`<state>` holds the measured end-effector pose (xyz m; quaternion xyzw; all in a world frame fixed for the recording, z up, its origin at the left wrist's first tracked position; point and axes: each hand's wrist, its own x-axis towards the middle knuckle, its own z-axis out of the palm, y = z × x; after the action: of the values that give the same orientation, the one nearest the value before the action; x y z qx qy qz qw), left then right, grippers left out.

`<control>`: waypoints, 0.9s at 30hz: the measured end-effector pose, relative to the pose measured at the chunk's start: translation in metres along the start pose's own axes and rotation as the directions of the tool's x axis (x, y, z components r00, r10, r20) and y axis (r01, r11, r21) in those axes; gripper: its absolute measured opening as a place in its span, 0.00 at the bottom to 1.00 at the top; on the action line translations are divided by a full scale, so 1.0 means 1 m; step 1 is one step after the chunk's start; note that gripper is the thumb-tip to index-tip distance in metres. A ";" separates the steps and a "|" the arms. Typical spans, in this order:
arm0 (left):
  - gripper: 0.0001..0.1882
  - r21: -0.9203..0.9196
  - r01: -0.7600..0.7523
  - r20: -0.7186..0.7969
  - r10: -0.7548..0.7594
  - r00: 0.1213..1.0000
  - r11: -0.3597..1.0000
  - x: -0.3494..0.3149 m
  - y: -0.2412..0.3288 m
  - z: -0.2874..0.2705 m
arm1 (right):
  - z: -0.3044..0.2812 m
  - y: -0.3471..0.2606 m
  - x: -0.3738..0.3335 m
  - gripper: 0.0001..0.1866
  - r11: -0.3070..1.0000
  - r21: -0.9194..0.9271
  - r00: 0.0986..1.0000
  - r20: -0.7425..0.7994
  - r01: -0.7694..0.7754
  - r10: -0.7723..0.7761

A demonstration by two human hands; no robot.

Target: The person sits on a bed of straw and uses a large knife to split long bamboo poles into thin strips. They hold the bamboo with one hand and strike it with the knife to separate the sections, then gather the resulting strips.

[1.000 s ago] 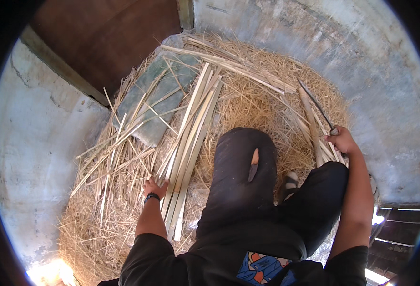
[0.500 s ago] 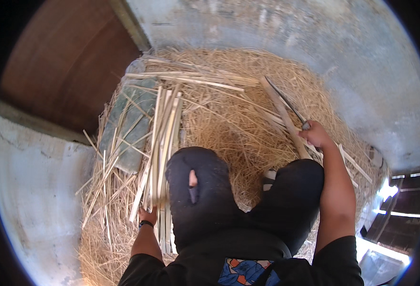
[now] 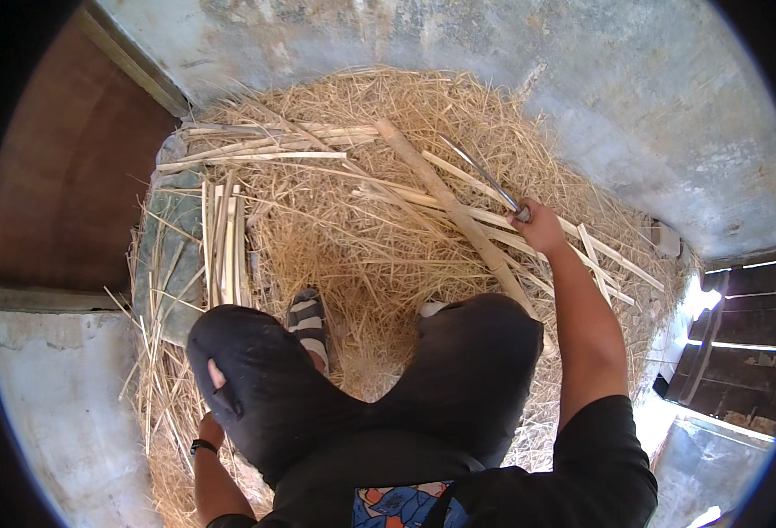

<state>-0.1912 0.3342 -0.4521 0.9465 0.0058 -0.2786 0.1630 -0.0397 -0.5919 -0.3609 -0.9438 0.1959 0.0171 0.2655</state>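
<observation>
My right hand [image 3: 539, 227] is closed around the handle of a long, thin-bladed knife [image 3: 483, 176]. Its blade points away from me and to the left, above the straw. Just left of it, a bamboo pole [image 3: 445, 201] slants from the far middle toward my right knee. Pale split bamboo strips [image 3: 573, 236] lie under and beyond that hand. Low beside my left knee is my left hand [image 3: 212, 429], close to the strips and straw on that side; its fingers are too hidden to read. More bamboo strips [image 3: 228, 246] lie lengthwise beyond that knee.
Loose straw [image 3: 361, 334] covers the floor around my feet. A greenish flat slab [image 3: 176, 255] lies at the left under scattered strips. More strips [image 3: 291, 145] lie across the far left. Grey walls [image 3: 388, 40] and a brown panel [image 3: 53, 176] enclose the space.
The scene has shifted left in view. My knees have spread and my left foot now shows between them. The knife stays in my right hand; my left hand sits lower beside the knee.
</observation>
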 end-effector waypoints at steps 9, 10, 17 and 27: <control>0.20 0.025 0.119 0.125 -0.121 0.985 0.993 -0.083 -0.015 -0.010 | 0.075 0.099 -0.011 0.15 0.995 -0.027 0.993 -0.065 -0.101 0.099; 0.21 0.025 0.124 0.133 -0.127 0.983 0.992 -0.088 -0.015 -0.009 | 0.080 0.103 -0.012 0.15 0.995 -0.034 0.992 -0.084 -0.099 0.096; 0.27 0.038 0.103 0.136 -0.107 0.985 0.994 -0.105 -0.018 -0.022 | 0.082 0.092 -0.005 0.15 0.981 -0.017 0.981 -0.012 -0.193 0.193; 0.34 0.120 0.074 0.124 -0.089 0.988 0.990 -0.109 0.020 -0.043 | 0.093 0.120 0.005 0.20 0.981 -0.159 0.993 0.013 -0.112 0.115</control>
<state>-0.2585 0.3375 -0.3544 0.9332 0.0178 -0.3457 0.0967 -0.0742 -0.6403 -0.5013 -0.9489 0.2445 0.0578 0.1908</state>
